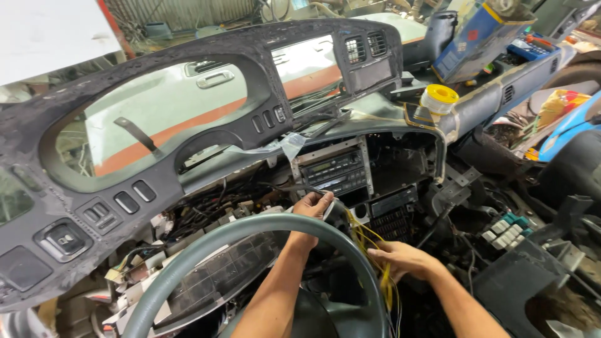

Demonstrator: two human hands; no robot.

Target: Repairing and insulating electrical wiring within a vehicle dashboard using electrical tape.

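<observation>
Left hand [313, 204] reached over the steering wheel [206, 250], fingers curled on a dark cable; right hand [400, 258], beside the wheel, pinched yellow wires [375, 250].

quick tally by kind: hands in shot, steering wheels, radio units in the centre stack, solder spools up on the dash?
Hands: 2, the left hand by the centre stack and the right hand on the yellow wires
Steering wheel: 1
Radio unit: 1
Solder spool with yellow top: 1
Total: 5
</observation>
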